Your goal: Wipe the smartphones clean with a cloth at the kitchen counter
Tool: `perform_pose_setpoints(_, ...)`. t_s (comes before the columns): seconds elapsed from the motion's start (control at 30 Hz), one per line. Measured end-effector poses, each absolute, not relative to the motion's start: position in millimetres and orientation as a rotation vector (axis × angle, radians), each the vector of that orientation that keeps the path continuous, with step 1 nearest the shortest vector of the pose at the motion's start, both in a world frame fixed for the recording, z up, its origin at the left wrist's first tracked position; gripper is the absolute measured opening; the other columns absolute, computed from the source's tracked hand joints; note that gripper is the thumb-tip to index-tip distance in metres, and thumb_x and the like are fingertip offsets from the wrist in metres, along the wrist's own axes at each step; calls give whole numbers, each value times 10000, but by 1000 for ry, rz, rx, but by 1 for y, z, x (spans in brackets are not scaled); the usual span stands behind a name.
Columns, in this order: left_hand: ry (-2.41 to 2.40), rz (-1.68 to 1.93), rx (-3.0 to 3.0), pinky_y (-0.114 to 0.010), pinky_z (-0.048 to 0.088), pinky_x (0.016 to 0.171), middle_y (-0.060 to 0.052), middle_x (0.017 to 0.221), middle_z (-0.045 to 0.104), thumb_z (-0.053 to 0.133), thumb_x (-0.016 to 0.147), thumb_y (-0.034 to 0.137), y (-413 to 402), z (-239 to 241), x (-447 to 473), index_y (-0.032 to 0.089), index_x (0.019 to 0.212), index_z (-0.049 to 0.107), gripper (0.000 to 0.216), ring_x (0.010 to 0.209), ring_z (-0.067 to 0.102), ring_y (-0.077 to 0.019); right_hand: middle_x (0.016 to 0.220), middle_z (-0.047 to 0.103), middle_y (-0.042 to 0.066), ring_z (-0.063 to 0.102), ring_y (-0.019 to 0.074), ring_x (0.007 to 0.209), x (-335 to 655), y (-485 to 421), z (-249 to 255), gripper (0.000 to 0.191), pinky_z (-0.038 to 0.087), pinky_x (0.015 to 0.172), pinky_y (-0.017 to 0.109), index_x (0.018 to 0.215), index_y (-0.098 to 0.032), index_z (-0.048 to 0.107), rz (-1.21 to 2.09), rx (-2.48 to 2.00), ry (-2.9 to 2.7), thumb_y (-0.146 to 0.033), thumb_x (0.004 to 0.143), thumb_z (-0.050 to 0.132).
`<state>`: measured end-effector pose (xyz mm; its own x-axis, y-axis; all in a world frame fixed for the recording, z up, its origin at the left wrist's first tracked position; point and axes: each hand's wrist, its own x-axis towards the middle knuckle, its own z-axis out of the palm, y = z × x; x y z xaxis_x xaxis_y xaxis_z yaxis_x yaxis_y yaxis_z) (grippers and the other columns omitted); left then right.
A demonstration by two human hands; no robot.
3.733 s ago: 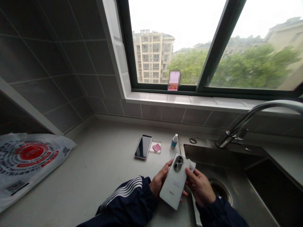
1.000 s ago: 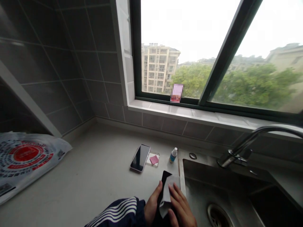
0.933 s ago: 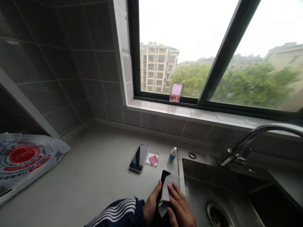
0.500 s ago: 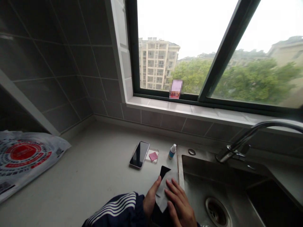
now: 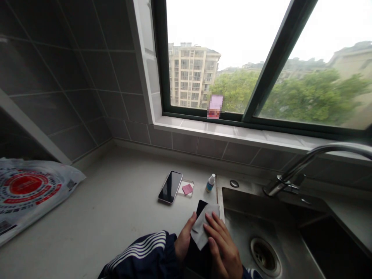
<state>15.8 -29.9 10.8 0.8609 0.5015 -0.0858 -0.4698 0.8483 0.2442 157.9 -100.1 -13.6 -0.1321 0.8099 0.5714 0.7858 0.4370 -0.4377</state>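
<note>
My left hand (image 5: 183, 241) grips the left edge of a black flat slab (image 5: 200, 259), like a phone or small tablet, with the thumb along its side. A pale grey cloth (image 5: 200, 232) lies across the slab's upper face. My right hand (image 5: 222, 245) holds the cloth against that face with its fingers extended. The slab's lower part runs towards the bottom of the view, partly hidden by my right hand. Beyond my hands lie a phone (image 5: 171, 187), a clear case (image 5: 190, 183) and a pink folded square (image 5: 187, 189) on the case. A small spray bottle (image 5: 210, 183) stands upright near the sink.
To the right is a steel sink (image 5: 241, 217) with a drain (image 5: 265, 256) and a chrome faucet (image 5: 290, 174). A white plastic bag (image 5: 55, 174) with red print lies on the counter (image 5: 116, 209) at the left. A window (image 5: 232, 58) rises behind the counter.
The cloth and my right hand's fingers have shifted slightly up along the slab. The whole view has moved a little. The left hand keeps its hold.
</note>
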Motion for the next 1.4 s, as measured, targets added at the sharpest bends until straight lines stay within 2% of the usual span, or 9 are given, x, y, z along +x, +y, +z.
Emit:
perform_pose_setpoints(0.17, 148, 589, 334, -388, 276, 1118, -150, 1236, 633, 501, 860, 503, -33, 16, 17, 101, 1323, 519, 613, 1211, 541, -262, 1497, 380, 90, 269, 317, 1409, 170, -91, -13, 465, 316, 1084, 581, 1433, -209, 407, -4, -1402, -1971, -235, 970, 366)
perform_pose_setpoints(0.27, 192, 485, 365, -489, 360, 1044, -153, 1115, 690, 436, 864, 584, -38, 17, 16, 134, 1342, 502, 659, 1037, 644, -287, 1523, 322, 108, 226, 330, 1420, 177, -85, -9, 506, 293, 1074, 615, 1479, -198, 315, -38, -1458, -2010, -265, 979, 356)
perform_pose_setpoints(0.33, 221, 436, 359, -508, 378, 1025, -154, 1070, 706, 399, 871, 604, -39, 15, 16, 133, 1338, 506, 672, 994, 660, -289, 1530, 302, 111, 192, 333, 1427, 178, -85, -5, 533, 272, 1082, 618, 1492, -192, 283, -66, -1467, -2038, -279, 974, 379)
perform_pose_setpoints(0.47, 294, 720, 333, -401, 293, 1124, -137, 1197, 662, 525, 863, 483, -38, 5, 17, 125, 1293, 553, 561, 1205, 551, -254, 1517, 321, 113, 186, 332, 1425, 169, -90, 4, 594, 221, 1121, 583, 1489, -164, 294, -105, -1343, -2209, -291, 937, 474)
perform_pose_setpoints(0.67, 355, 681, 227, -386, 212, 1171, -182, 1266, 612, 465, 897, 484, -37, -4, 15, 30, 1252, 569, 586, 1311, 453, -260, 1508, 340, 97, 248, 305, 1410, 163, -97, 9, 583, 179, 1144, 556, 1479, -176, 317, -67, -1297, -2289, -269, 929, 486)
perform_pose_setpoints(0.77, 376, 698, 246, -364, 191, 1180, -165, 1301, 591, 505, 883, 467, -37, -2, 14, 51, 1271, 558, 572, 1323, 439, -251, 1507, 347, 88, 256, 297, 1408, 163, -98, 7, 563, 191, 1144, 545, 1474, -189, 329, -58, -1304, -2254, -248, 933, 471)
perform_pose_setpoints(0.93, 363, 690, 253, -398, 203, 1175, -174, 1299, 589, 570, 840, 483, -36, 2, 15, 52, 1282, 548, 618, 1332, 421, -281, 1499, 364, 78, 273, 287, 1403, 163, -98, 2, 528, 255, 1130, 523, 1459, -208, 363, -29, -1315, -2193, -244, 939, 449)
perform_pose_setpoints(1.3, 237, 572, 182, -414, 265, 1141, -173, 1277, 602, 440, 872, 570, -35, -4, 19, 69, 1315, 517, 673, 1300, 461, -285, 1485, 395, 61, 289, 275, 1399, 164, -98, -2, 493, 343, 1099, 489, 1445, -235, 392, 23, -1339, -2132, -255, 953, 427)
perform_pose_setpoints(1.4, 238, 581, 195, -406, 278, 1135, -171, 1274, 603, 438, 877, 560, -34, -3, 19, 69, 1330, 498, 671, 1289, 473, -277, 1482, 399, 62, 292, 272, 1397, 164, -98, -2, 489, 328, 1106, 491, 1440, -233, 400, 20, -1330, -2127, -259, 953, 428)
